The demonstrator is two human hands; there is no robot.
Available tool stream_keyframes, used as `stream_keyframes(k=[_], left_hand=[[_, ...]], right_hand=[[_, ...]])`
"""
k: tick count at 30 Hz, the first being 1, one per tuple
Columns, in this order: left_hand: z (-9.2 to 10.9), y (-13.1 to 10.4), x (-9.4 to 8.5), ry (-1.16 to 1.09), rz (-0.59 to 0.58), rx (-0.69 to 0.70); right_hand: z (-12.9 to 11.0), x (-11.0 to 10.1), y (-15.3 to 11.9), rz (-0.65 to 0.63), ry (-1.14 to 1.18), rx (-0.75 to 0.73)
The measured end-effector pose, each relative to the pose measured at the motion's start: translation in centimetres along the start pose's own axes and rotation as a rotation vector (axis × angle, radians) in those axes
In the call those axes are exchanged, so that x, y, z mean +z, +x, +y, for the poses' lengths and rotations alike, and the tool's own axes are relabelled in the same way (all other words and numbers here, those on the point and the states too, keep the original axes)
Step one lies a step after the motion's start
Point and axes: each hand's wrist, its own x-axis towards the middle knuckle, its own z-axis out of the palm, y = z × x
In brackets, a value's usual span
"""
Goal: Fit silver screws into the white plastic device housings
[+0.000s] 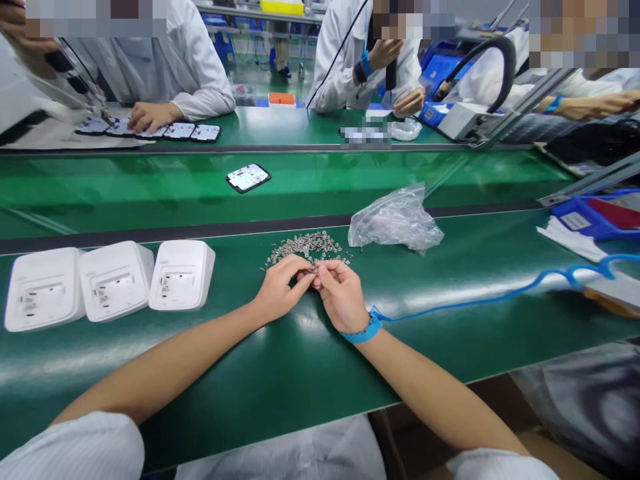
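Observation:
My left hand and my right hand meet fingertip to fingertip over the green bench, both closed in a pinch. Between them is a small metal piece, mostly hidden by the fingers, so its exact kind cannot be made out. Just beyond my fingers lies a loose pile of small shiny metal parts, some scattered at its edges. A blue wrist strap circles my right wrist. Right of the pile rests a crumpled clear plastic bag.
Three white plastic housings stand in a row at left. A circuit board in a dark frame lies on the green conveyor belt. The strap's coiled blue cord runs right, towards a blue bin. Co-workers sit across the belt.

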Motion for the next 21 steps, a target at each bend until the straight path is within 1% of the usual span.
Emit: stream_keyframes(k=[2,6,11,16,18,19,20,21], left_hand=[[-0.2,-0.1,0.0,-0.016,-0.001,0.006],[-0.4,-0.2,0.0,-0.008,0.035,0.013],[-0.3,-0.3,0.2,0.018,0.029,0.003],[-0.5,-0.1,0.1,0.036,0.029,-0.024],[-0.5,0.0,-0.1,0.074,0.042,-0.026],[-0.4,0.0,-0.2,0.100,0.045,-0.018],[-0.2,0.0,-0.3,0.129,0.043,0.002],[-0.1,0.0,-0.4,0.161,0.028,0.035]], right_hand=[[0.1,-0.2,0.1,0.006,-0.027,-0.019],[0.6,-0.6,0.3,0.007,-0.162,-0.083],[0.3,-1.0,0.4,-0.040,-0.282,-0.147],[-1.3,-2.0,1.3,-0.132,-0.374,-0.099],[-2.2,-2.5,1.8,-0.216,-0.440,-0.069],[-2.7,-2.8,2.2,-0.264,-0.493,-0.075],[-3.2,-3.2,2.6,-0.294,-0.564,-0.111],[-3.8,-3.6,3.1,-0.291,-0.649,-0.181]])
